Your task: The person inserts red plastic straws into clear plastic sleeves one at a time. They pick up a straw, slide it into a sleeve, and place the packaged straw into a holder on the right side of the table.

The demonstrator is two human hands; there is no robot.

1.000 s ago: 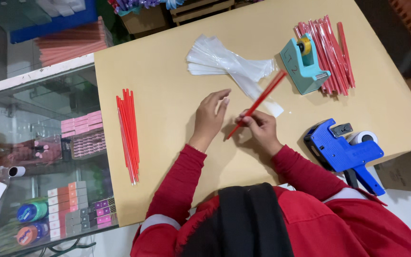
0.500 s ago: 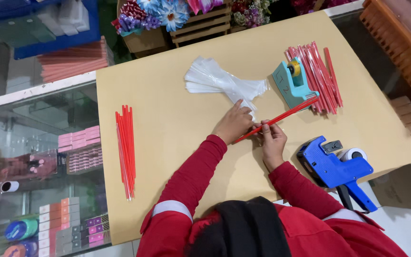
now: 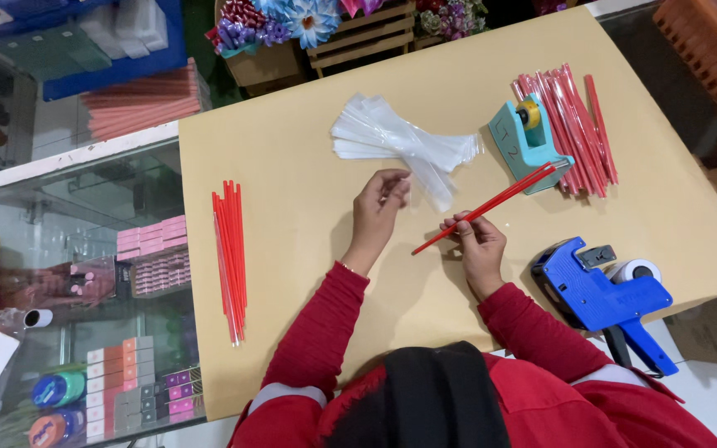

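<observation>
- While the right hand (image 3: 476,247) pinches a thin red stick (image 3: 485,207) near its lower end, the stick slants up toward the teal tape dispenser (image 3: 527,143).
- The left hand (image 3: 378,209), left of the dispenser, grips the tip of a clear plastic sleeve (image 3: 433,184).
- More sleeves (image 3: 392,137) fan out just beyond.
- Wrapped red sticks (image 3: 573,124) lie right of the dispenser on the tan surface (image 3: 292,124).

One camera only, worn on the person's head, looking almost straight down from fairly high. It takes in nearly the whole tan worktop (image 3: 292,166), its near edge by the red sleeves, plus the glass display case (image 3: 85,274) along its left edge.
</observation>
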